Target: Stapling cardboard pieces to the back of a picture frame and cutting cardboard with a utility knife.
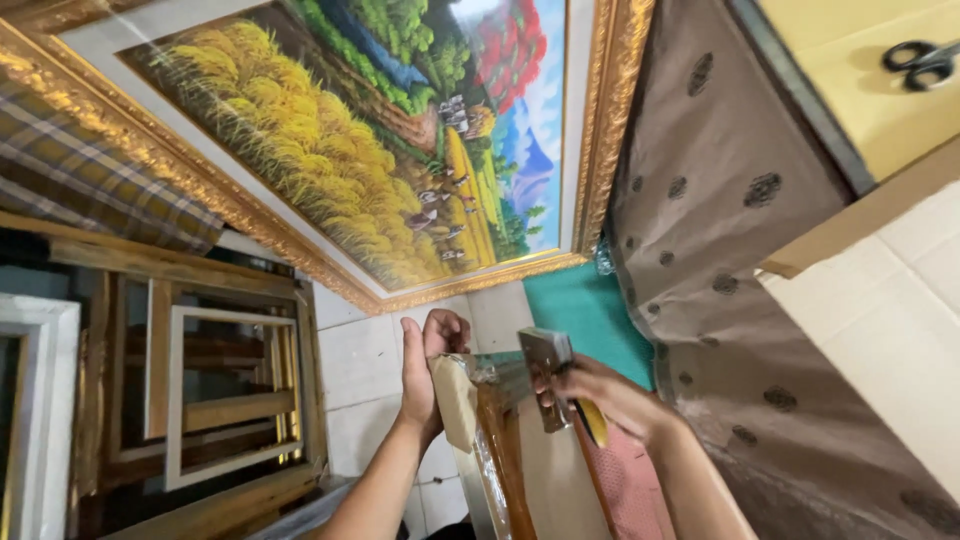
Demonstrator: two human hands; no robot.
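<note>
**Hands at the corner of a wrapped frame**

The left hand is pressed flat against the top corner of a wooden frame, its fingers curled over a fold of brown paper and clear plastic wrap that covers that corner. The frame stands on edge between the two forearms and runs down out of the bottom of the view. The right hand is closed around a metal staple gun with a yellow grip, whose head rests against the same corner, just beside the left hand's fingers.

Behind the hands, a large landscape painting in an ornate gold frame leans over a white tiled floor. A stack of empty wooden frames stands to the left. To the right hangs a brown patterned cloth, and a pair of black-handled scissors lies on a yellow surface at the upper right. A green mat shows beneath the painting.
</note>
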